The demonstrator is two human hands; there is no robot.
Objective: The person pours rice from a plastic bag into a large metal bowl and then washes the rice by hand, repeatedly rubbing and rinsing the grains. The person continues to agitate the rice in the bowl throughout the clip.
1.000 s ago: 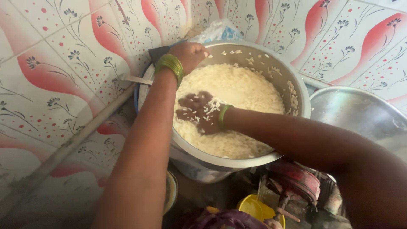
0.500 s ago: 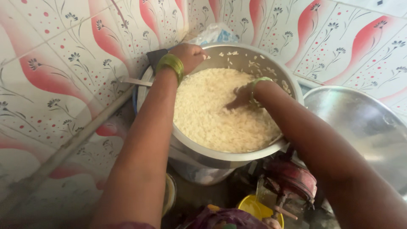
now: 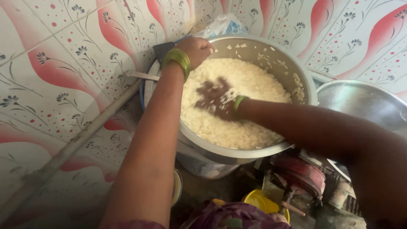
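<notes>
2 hands at 1 rice-filled steel pot (image 3: pixel 302 82) — left hand (image 3: pixel 196 48) clamps rim, right hand (image 3: pixel 217 99) spread in rice (image 3: pixel 237 123).

Looking down into a big metal pot (image 3: pixel 303 80) full of white rice (image 3: pixel 246 123). Gripping the far rim with the left hand (image 3: pixel 196 47), green bangles (image 3: pixel 178 59) on the wrist. Pressing the right hand (image 3: pixel 217 98) flat into the rice, grains sticking all over it.
</notes>
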